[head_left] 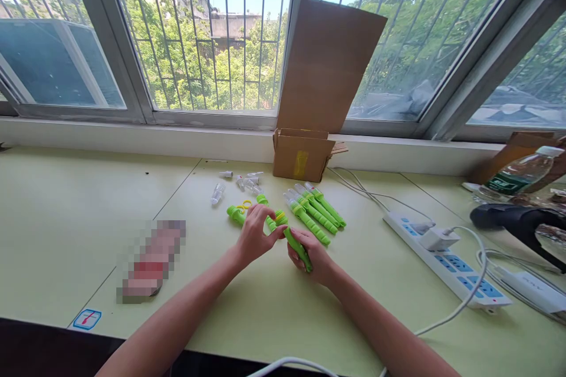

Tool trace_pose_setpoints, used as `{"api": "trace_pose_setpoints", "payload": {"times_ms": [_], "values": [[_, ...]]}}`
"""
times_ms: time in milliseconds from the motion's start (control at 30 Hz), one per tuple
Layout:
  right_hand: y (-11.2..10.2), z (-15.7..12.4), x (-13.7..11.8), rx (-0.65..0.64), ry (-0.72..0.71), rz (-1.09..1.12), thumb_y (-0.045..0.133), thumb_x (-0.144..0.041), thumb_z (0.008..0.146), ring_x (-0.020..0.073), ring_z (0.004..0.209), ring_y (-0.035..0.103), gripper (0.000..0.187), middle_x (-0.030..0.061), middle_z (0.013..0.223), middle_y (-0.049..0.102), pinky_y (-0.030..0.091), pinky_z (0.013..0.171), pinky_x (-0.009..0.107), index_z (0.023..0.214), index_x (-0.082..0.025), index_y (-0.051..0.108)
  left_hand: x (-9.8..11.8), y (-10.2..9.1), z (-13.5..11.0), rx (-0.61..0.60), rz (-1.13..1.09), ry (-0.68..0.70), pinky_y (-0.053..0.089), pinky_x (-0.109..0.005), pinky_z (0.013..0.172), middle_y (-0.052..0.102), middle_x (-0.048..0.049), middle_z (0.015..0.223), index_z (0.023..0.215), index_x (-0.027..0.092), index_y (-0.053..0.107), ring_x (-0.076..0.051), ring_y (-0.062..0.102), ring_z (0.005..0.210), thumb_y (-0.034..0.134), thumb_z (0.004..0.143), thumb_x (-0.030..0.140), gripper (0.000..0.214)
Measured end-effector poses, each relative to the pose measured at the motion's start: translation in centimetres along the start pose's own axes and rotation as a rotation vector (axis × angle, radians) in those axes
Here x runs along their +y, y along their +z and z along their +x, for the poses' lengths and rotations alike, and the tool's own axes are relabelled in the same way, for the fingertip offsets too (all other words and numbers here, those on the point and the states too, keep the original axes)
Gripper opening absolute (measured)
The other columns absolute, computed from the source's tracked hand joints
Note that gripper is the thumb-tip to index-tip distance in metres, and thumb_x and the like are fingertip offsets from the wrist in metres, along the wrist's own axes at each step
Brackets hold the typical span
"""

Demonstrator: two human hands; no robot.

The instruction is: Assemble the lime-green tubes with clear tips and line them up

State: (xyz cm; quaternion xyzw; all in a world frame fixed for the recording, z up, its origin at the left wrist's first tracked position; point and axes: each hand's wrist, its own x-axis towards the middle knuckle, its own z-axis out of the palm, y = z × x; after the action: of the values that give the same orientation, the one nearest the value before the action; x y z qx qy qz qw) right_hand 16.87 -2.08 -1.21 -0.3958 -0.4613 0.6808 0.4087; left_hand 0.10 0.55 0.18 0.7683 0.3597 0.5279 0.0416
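My right hand (312, 256) is wrapped round a bright green ribbed plastic tube (295, 247), held tilted with its upper end toward my left hand (257, 232). A yellow ring (280, 216) sits around that upper end. My left thumb and index finger curve closed about the ring. Partly behind my left hand lie two more green tubes, one with a threaded end (235, 214). Close beside them are loose yellow rings (244, 205). To the right, several green tubes with clear caps (312, 218) lie side by side.
Several loose clear caps (217, 194) lie beyond my hands. A cardboard box (303, 159) stands open against the sill. At right are a white power strip (446, 262) with cables, a plastic bottle (519, 174) and a black object (504, 221). A pixelated item (152, 262) lies left.
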Motion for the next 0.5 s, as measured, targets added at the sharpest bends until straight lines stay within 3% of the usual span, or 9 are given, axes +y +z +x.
{"api": "trace_pose_setpoints", "payload": {"times_ms": [167, 267, 367, 500], "values": [[-0.10, -0.10, -0.14, -0.020, 0.013, -0.019, 0.052, -0.048, 0.082, 0.0045, 0.028, 0.029, 0.031, -0.0065, 0.043, 0.045, 0.019, 0.028, 0.017, 0.077, -0.018, 0.053, -0.01, -0.08, -0.08, -0.019, -0.024, -0.003, 0.044, -0.035, 0.078, 0.057, -0.0035, 0.082, 0.084, 0.021, 0.047, -0.019, 0.052, 0.082, 0.068, 0.072, 0.038, 0.030], [-0.11, -0.26, -0.25, -0.036, -0.001, -0.012, 0.059, -0.042, 0.080, 0.0034, 0.028, 0.027, 0.024, -0.0079, 0.045, 0.048, 0.018, 0.028, 0.015, 0.085, -0.020, 0.050, -0.12, -0.05, -0.14, -0.031, -0.046, -0.009, 0.044, -0.036, 0.079, 0.057, -0.0040, 0.085, 0.087, 0.021, 0.047, -0.020, 0.053, 0.085, 0.070, 0.071, 0.039, 0.033], [-0.04, -0.41, -0.21, -0.044, -0.017, -0.027, 0.066, -0.036, 0.075, 0.0029, 0.027, 0.027, 0.032, -0.0094, 0.045, 0.049, 0.018, 0.029, 0.014, 0.096, -0.022, 0.047, -0.25, -0.03, -0.15, -0.037, -0.048, -0.016, 0.044, -0.037, 0.079, 0.057, -0.0040, 0.085, 0.087, 0.021, 0.047, -0.020, 0.053, 0.085, 0.068, 0.073, 0.038, 0.031], [0.10, -0.37, -0.04, 0.011, -0.034, -0.040, 0.067, -0.036, 0.074, 0.0024, 0.027, 0.028, 0.034, -0.0086, 0.051, 0.051, 0.018, 0.027, 0.014, 0.095, -0.022, 0.046, -0.37, -0.10, -0.08, -0.034, -0.044, -0.016, 0.044, -0.037, 0.080, 0.057, -0.0041, 0.086, 0.087, 0.021, 0.047, -0.020, 0.053, 0.086, 0.067, 0.074, 0.037, 0.029]]}}
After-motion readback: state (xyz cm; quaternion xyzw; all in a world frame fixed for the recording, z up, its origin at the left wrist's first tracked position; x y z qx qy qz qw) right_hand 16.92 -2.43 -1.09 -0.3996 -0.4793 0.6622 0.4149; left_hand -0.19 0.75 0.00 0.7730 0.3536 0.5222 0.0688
